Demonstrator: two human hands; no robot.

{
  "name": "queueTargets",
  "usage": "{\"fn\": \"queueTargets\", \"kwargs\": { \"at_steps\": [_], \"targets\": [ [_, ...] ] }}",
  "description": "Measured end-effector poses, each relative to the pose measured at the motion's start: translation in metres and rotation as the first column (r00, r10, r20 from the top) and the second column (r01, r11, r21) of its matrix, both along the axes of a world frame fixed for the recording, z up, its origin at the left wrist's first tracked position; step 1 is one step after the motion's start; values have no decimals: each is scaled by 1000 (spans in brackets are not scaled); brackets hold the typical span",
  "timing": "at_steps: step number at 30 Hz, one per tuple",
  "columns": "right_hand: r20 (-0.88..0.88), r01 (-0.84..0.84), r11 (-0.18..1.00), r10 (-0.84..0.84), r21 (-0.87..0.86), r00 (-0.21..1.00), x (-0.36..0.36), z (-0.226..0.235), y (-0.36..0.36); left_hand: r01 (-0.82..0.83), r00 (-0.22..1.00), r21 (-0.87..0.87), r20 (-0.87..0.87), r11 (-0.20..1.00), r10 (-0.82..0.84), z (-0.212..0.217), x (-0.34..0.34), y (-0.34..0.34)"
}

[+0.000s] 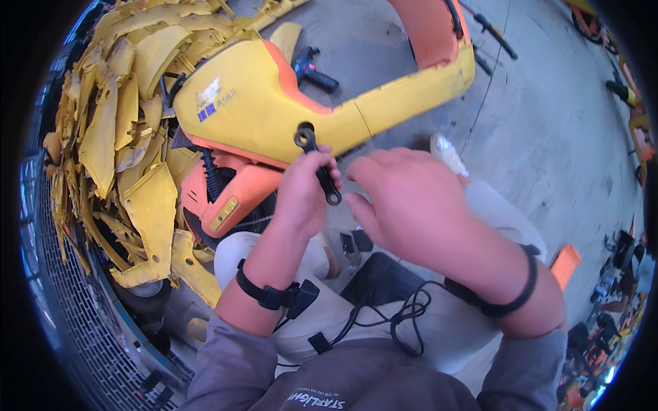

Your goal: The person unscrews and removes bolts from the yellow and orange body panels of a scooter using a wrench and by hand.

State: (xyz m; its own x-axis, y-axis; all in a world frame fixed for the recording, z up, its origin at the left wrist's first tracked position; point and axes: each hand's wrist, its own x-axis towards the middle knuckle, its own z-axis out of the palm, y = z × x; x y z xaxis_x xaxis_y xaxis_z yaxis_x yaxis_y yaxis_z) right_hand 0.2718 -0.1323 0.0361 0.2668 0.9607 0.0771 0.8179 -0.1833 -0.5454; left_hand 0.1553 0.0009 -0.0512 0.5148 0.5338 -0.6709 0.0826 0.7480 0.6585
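Note:
My left hand (306, 188) is closed around a black crank arm (325, 179). A round eye forms the arm's upper end, and a smaller hole pierces its lower end. The upper eye appears in front of the yellow side panel of a yellow and orange scooter body (253, 99), near a dark round hole; whether they touch, I cannot tell. Just right of the crank arm is my right hand (418, 198). Its thumb and forefinger are bent and apart, with nothing seen between them; the other fingers are partly hidden.
Yellow plastic panels (147, 198) are heaped at the left beside a metal grille (75, 308). A cordless drill (315, 74) lies on the floor beyond the scooter body. A black cable (404, 318) hangs across my lap. Assorted parts (603, 335) lie at the far right.

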Motion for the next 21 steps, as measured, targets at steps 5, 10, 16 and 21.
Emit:
{"fn": "queueTargets", "kwargs": {
  "at_steps": [5,10,16,21],
  "targets": [
    [-243,-299,940,333,166,911,-8,21,4,-46,998,-73,-49,996,42,5,-17,11],
    [-388,-318,927,372,198,843,-2,17,0,143,990,2,-5,990,-143,-2,12,-6],
    [-507,-336,909,416,246,755,-2,10,11,130,990,-9,-51,992,-130,-10,9,-5],
    [-599,-284,921,389,267,700,-4,12,5,148,988,-13,-40,989,-148,-17,7,-5]
  ]
}}
